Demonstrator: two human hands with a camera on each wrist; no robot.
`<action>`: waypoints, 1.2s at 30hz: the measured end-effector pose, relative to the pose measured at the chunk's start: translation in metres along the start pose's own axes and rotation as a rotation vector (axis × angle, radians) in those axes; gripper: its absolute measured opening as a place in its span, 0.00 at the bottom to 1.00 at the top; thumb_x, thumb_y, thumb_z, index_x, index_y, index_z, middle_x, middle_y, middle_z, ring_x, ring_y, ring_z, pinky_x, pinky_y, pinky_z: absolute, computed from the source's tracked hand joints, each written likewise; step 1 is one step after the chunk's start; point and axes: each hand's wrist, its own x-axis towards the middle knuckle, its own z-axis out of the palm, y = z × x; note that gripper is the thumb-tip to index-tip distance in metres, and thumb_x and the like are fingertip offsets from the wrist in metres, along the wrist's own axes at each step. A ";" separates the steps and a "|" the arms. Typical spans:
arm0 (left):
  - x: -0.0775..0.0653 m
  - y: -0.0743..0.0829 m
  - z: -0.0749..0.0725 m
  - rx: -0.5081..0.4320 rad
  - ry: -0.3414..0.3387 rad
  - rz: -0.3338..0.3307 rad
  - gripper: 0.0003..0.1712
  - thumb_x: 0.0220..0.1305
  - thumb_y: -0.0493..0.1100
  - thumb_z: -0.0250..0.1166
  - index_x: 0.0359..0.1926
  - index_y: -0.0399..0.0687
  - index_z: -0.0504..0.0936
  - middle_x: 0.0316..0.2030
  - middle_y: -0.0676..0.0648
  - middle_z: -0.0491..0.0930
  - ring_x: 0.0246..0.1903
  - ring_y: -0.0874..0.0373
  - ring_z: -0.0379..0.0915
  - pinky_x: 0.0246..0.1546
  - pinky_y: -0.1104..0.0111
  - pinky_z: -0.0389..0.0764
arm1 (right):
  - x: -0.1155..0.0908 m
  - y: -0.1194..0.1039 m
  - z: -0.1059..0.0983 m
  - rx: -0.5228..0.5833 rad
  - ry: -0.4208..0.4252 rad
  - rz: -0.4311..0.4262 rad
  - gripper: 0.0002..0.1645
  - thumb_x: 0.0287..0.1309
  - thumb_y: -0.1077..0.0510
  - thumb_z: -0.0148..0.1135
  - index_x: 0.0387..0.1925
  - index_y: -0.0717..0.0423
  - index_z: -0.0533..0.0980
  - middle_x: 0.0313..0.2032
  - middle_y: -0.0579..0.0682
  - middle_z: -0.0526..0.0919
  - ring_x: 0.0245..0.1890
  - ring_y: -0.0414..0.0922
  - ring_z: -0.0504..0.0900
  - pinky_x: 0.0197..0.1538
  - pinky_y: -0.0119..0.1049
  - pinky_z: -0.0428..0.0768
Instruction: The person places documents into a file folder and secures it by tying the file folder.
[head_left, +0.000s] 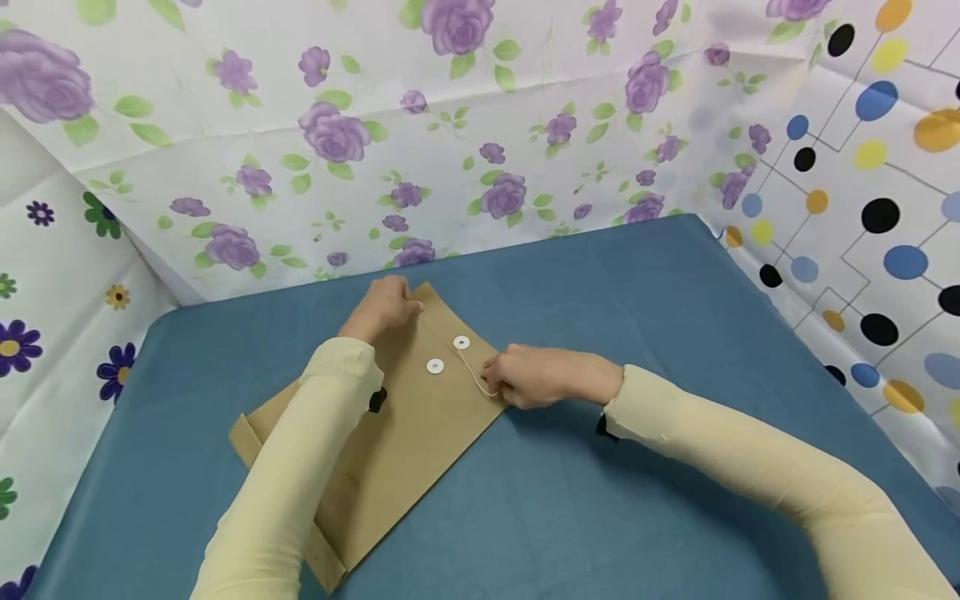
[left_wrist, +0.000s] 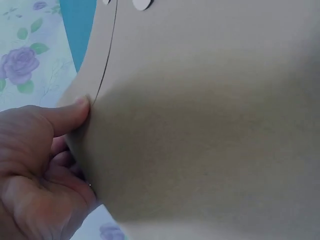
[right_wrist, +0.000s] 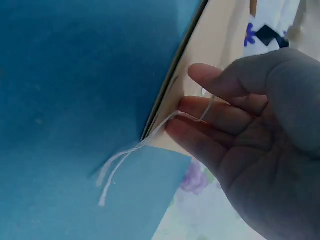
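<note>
A brown kraft paper document envelope (head_left: 405, 442) lies at a slant on the table. On it are two white paper buttons, the upper button (head_left: 461, 342) on the flap and the lower button (head_left: 435, 366) just beyond the flap's edge. A thin white string (head_left: 471, 369) runs from the upper button to the right corner. My left hand (head_left: 384, 307) pinches the envelope's upper left edge, thumb on top. At the right corner, my right hand (head_left: 536, 375) holds the string among its curled fingers; in the right wrist view the string's two loose ends (right_wrist: 110, 170) hang past the fingertips.
A blue cloth (head_left: 600, 292) covers the table. Flower-print sheeting (head_left: 525, 150) stands behind it and on the left, with dotted sheeting (head_left: 862, 233) on the right. The envelope's folded bottom end (head_left: 322, 558) faces the lower left, partly behind the left sleeve (head_left: 277, 483).
</note>
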 end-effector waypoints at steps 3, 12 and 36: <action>-0.003 -0.001 0.000 -0.058 0.041 -0.022 0.15 0.76 0.43 0.61 0.33 0.41 0.68 0.34 0.42 0.69 0.35 0.49 0.67 0.39 0.59 0.72 | 0.004 0.004 -0.005 -0.005 -0.005 0.062 0.22 0.68 0.72 0.50 0.21 0.48 0.70 0.23 0.42 0.63 0.20 0.38 0.53 0.27 0.33 0.58; -0.003 -0.006 0.005 -0.286 0.111 -0.198 0.21 0.76 0.43 0.56 0.23 0.46 0.65 0.22 0.49 0.64 0.26 0.53 0.66 0.33 0.61 0.73 | 0.016 0.033 -0.020 -0.017 0.061 0.216 0.20 0.73 0.68 0.47 0.50 0.59 0.85 0.46 0.55 0.87 0.25 0.38 0.74 0.36 0.35 0.75; -0.019 0.004 0.017 -0.782 0.194 -0.520 0.37 0.77 0.38 0.45 0.80 0.31 0.43 0.78 0.34 0.48 0.69 0.47 0.57 0.39 0.64 0.68 | 0.046 0.075 -0.050 -0.104 0.118 0.321 0.21 0.67 0.69 0.47 0.45 0.58 0.86 0.46 0.53 0.87 0.44 0.50 0.84 0.49 0.42 0.81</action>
